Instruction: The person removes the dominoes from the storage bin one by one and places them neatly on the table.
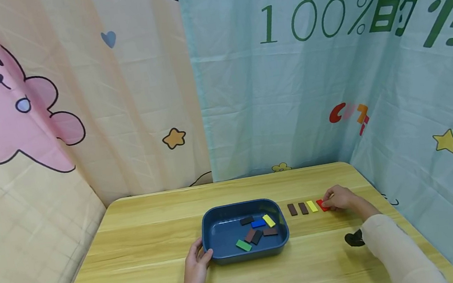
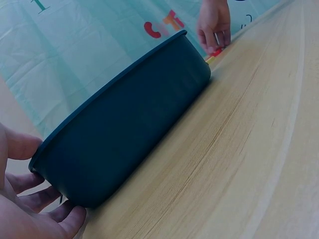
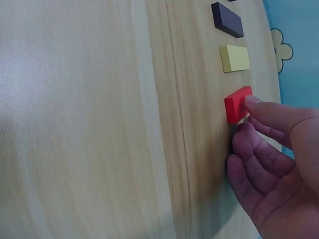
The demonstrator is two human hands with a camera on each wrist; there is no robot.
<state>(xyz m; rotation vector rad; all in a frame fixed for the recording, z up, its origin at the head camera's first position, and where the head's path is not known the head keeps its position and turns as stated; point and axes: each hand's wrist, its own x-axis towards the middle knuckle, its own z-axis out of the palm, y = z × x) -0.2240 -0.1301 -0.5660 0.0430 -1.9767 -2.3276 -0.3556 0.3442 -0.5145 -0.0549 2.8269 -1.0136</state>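
Note:
A dark blue plastic basin (image 1: 248, 256) sits on the table with several coloured domino blocks inside. My left hand (image 1: 197, 260) grips its left end, thumb at the rim and the other fingers against the outer wall, seen closely in the left wrist view. To the right of the basin, my right hand (image 1: 339, 198) pinches a red domino block (image 3: 236, 107) between thumb and fingertips, low at the table top. This block stands slightly askew at the right end of a row, beside a yellow block (image 3: 235, 59) and two dark brown blocks (image 1: 292, 209).
Inside the basin lie a green block (image 1: 243, 245), a blue block (image 1: 258, 223), a yellow block (image 1: 269, 221) and some brown and black ones. A black object (image 1: 354, 239) shows by the right sleeve. Printed curtains (image 1: 273, 106) hang behind the wooden table (image 1: 146, 249).

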